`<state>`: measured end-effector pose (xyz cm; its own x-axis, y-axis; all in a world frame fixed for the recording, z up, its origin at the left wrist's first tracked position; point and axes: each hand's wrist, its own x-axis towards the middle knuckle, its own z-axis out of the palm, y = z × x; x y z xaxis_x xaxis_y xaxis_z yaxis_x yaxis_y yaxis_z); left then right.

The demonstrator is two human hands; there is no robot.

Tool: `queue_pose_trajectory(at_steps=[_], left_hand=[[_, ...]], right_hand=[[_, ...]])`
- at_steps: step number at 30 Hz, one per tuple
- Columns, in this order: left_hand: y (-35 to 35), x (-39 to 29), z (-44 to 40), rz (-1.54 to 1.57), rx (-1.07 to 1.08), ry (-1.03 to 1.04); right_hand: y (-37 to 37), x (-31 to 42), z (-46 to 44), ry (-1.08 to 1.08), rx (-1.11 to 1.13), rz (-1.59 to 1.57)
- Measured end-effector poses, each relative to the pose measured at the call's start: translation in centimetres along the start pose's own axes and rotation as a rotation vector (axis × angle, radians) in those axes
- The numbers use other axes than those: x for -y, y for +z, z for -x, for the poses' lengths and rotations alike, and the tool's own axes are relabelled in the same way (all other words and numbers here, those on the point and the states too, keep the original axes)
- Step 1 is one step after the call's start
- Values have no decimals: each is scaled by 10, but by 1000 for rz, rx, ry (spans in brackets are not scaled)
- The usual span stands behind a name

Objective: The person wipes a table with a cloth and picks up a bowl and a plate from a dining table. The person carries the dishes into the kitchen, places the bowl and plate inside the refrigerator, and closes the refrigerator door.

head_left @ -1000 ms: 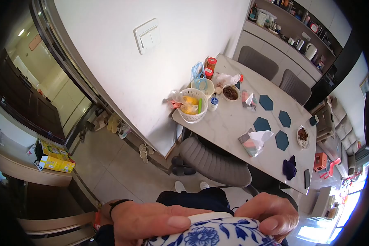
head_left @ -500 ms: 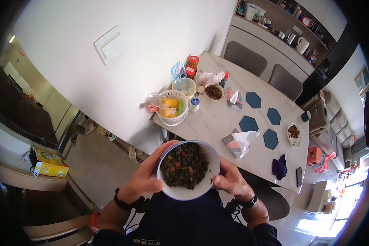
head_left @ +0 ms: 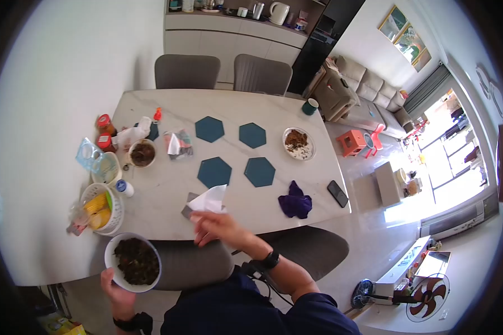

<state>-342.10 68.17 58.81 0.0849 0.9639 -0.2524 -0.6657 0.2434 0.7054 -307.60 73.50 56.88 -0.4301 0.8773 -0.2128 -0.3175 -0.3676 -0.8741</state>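
Observation:
My left hand (head_left: 119,294) grips the rim of a white bowl (head_left: 110,251) at the lower left, its thumb on the near side. Dark leafy food (head_left: 137,261) fills much of the bowl. Over the table's front edge, my right hand (head_left: 215,228) is free of the bowl, fingers apart, close to a tissue pack (head_left: 208,200) with a white tissue sticking up. Four dark teal hexagonal mats, one of them the near left mat (head_left: 214,172), lie beyond on the marble table (head_left: 235,213).
A white basket (head_left: 116,215), a bowl of dark food (head_left: 142,153) and red-lidded jars (head_left: 104,140) stand at the left. To the right are a plate (head_left: 299,144), a purple cloth (head_left: 295,201), a phone (head_left: 337,194) and a cup (head_left: 310,106). Grey chairs (head_left: 193,265) border the table.
The view has swung right toward the table. My right hand has let go of the bowl and reached out to the tissue pack; my left hand holds the bowl alone, now lower left.

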Motion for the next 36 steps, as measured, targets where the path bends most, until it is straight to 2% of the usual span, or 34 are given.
queue_pose_trajectory(at_steps=[3, 7, 9, 10, 12, 13, 15, 17, 20, 23, 27, 28, 30, 31, 33, 34, 35, 36], left_hand=[[3, 5, -2, -25, -37, -22], [9, 12, 2, -75, -97, -22], [-7, 17, 5, -77, -152, -19], [-18, 20, 7, -100, -178, 5], [-13, 23, 9, -87, -221, 14], [-7, 23, 9, -87, -234, 17], [1, 24, 10, -61, -253, -9], [-14, 31, 16, -59, -278, -6], [-10, 33, 20, -57, -307, -3], [1, 33, 22, -67, -319, 7], [-7, 39, 28, -36, -372, 44], [-5, 40, 28, -32, -383, 56], [0, 36, 23, -45, -362, 31], [2, 35, 21, -47, -363, 33], [6, 35, 15, -36, -312, 32], [7, 35, 14, -39, -308, 36], [8, 35, 12, -43, -302, 33], [8, 34, 12, -48, -299, 29]], right_hand=[[-102, -5, 14, -91, -433, -117], [-263, -20, 45, -298, -753, -440], [-331, -25, 52, -257, -956, -511], [-359, -28, 53, -246, -951, -512], [-403, -32, 52, -237, -1162, -457], [-414, -29, 49, -225, -1156, -456], [-436, -25, 42, -326, -1230, -546], [-454, -24, 33, -342, -1194, -565], [-473, -24, 14, -382, -1258, -607], [-501, -38, 8, -395, -1118, -611], [-509, -33, -4, -407, -1251, -501], [-502, -25, -10, -400, -1236, -498], [-482, -11, -16, -493, -1479, -408], [-472, -5, -15, -491, -1477, -411], [-448, 8, -11, -437, -1464, -116], [-428, 18, -5, -449, -1365, -14], [-405, 29, 1, -453, -1363, -22], [-381, 39, 6, -408, -1232, 45]])
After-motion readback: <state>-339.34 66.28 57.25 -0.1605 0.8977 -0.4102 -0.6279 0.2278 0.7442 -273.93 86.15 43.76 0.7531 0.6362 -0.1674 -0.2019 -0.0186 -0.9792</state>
